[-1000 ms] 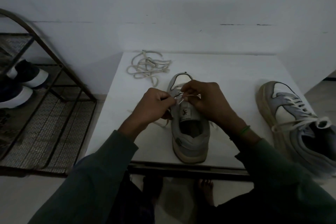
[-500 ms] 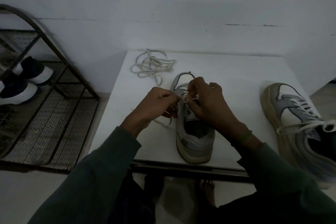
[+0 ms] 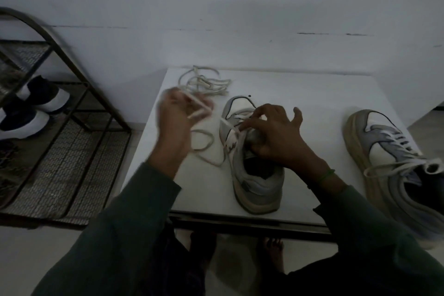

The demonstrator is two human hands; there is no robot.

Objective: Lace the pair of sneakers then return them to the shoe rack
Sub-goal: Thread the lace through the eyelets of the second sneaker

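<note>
A grey and white sneaker [image 3: 257, 185] stands on the white table [image 3: 312, 108], toe pointing away from me. My right hand [image 3: 271, 134] presses on its tongue and pinches the cream lace at the eyelets. My left hand [image 3: 177, 115], blurred with motion, grips the free end of that lace [image 3: 204, 137], pulled out to the left of the shoe. The second sneaker [image 3: 394, 163], laced, lies at the table's right edge. A loose cream lace [image 3: 206, 83] sits bunched at the back of the table.
A dark metal shoe rack [image 3: 72, 94] with mesh shelves stands on the floor to the left, holding a pair of dark shoes with white soles [image 3: 31, 113]. A pale wall runs behind the table. My bare feet [image 3: 274, 250] show under the table's front edge.
My left hand has swung away from the shoe to the left, drawing the lace out through the eyelet. My right hand has stayed on the tongue with its fingers spread wider.
</note>
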